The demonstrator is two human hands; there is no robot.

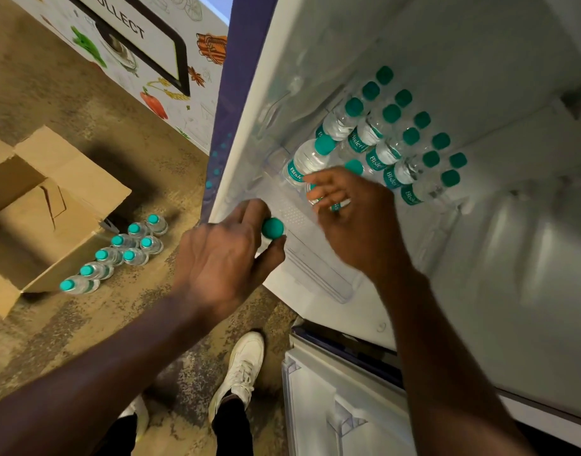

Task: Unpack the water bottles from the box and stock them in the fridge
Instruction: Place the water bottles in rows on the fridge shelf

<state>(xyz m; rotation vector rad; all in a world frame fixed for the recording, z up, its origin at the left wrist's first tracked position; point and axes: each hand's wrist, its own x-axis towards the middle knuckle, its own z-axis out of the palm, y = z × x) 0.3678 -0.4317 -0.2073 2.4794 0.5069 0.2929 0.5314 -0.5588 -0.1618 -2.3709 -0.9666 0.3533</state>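
While the person stands at the open white fridge (480,77), the left hand (223,258) grips a small clear water bottle with a teal cap (272,228); its fingers wrap round the body so only the cap shows, right at the front edge of the clear plastic fridge shelf (292,213); the right hand (355,222) reaches further in, its fingers (325,184) curled round a second clear bottle (335,206) that is mostly hidden, just beside the rows of teal-capped bottles (397,139) standing on that shelf; a bunch of more bottles (124,248) waits on the brown floor (52,93) next to the open brown cardboard box (36,209), so the job looks partly done. Things could go wrong from here; the rows are packed close and some bottles lean, so a hard push from the right hand may knock one over, and that one could tip the rest; the left hand's bottle sits near the shelf edge, so a loose grip could drop it to the floor; the two hands are near each other, so they might bump.
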